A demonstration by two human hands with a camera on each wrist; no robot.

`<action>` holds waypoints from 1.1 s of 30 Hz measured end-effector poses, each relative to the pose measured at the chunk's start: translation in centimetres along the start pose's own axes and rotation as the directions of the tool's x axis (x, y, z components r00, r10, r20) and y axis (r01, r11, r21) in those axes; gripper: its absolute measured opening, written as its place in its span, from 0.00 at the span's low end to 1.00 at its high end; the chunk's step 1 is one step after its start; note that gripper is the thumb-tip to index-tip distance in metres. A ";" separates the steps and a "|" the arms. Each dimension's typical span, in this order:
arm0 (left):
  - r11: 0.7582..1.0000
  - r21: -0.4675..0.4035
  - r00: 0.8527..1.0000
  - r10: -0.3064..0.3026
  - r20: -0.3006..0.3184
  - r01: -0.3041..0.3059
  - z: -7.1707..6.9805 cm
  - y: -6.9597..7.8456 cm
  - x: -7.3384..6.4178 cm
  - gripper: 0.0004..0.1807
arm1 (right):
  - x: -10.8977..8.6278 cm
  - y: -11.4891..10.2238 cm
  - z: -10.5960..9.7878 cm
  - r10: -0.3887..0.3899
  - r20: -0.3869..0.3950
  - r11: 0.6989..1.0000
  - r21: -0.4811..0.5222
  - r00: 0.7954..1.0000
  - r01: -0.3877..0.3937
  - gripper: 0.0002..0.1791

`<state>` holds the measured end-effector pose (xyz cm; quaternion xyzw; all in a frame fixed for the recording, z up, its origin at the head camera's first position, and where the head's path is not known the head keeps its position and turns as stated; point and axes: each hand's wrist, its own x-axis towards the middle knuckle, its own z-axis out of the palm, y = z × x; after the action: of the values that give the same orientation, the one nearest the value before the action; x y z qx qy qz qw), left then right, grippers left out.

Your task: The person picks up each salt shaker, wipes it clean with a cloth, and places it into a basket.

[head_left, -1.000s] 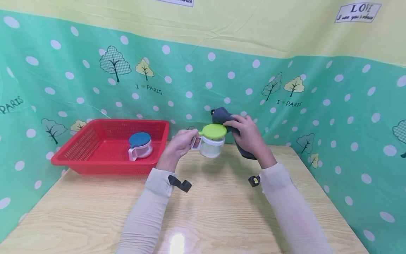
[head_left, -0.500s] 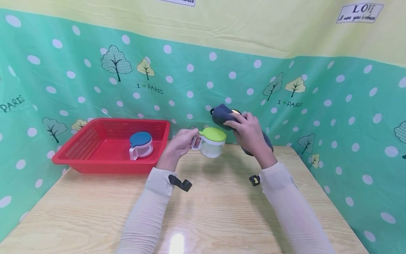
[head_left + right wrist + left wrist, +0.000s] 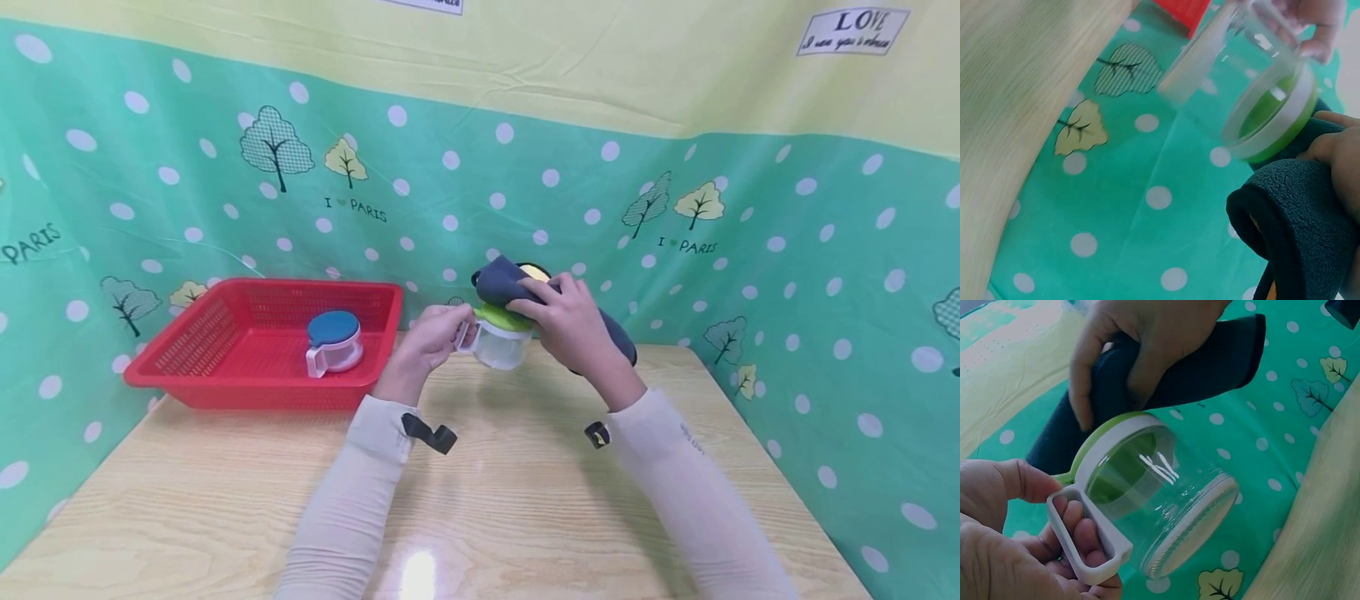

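Note:
My left hand (image 3: 435, 337) grips the white handle (image 3: 1088, 550) of a clear jar (image 3: 501, 348), holding it up over the table. A green lid (image 3: 1100, 440) with a white collar covers the jar's top. In my right hand (image 3: 573, 325) is a bunched dark blue cloth (image 3: 498, 282) with black edging, held between thumb and fingers. The cloth lies over the lid, hiding much of it in the head view. Its loose end (image 3: 1297, 212) hangs down in the right wrist view.
To the left on the wooden table (image 3: 480, 500) stands a red plastic basket (image 3: 262, 392). Inside it sits another jar (image 3: 343, 354) with a blue lid (image 3: 333, 327) and white handle. A green dotted curtain (image 3: 420, 217) rises behind the table and along both sides.
My right hand first lifted the cloth off the lid's right edge, then brought it left and down over the lid. My left hand and the jar have stayed nearly in place.

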<state>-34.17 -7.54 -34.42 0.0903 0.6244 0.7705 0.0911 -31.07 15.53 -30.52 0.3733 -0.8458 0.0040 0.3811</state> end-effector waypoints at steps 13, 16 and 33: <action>0.996 -0.085 0.994 -0.012 -0.108 0.002 -0.3 -0.1 0.3 0.14 | -0.5 -1.5 -0.9 0.039 -0.045 0.992 0.121 0.998 -0.034 0.24; 0.994 -0.112 0.989 -0.018 -0.145 0.002 -0.6 0.0 0.4 0.12 | -0.7 -1.6 -1.2 0.048 -0.052 0.986 0.162 0.997 -0.039 0.24; 0.984 -0.171 0.963 -0.006 -0.270 -0.041 -1.1 0.9 0.0 0.13 | -4.3 -0.2 -0.3 0.191 -0.014 0.951 0.251 0.981 -0.182 0.26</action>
<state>-34.44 -8.78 -33.76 -0.0180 0.5601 0.8282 0.0062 -28.93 18.18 -33.15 0.3363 -0.8627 0.1528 0.3455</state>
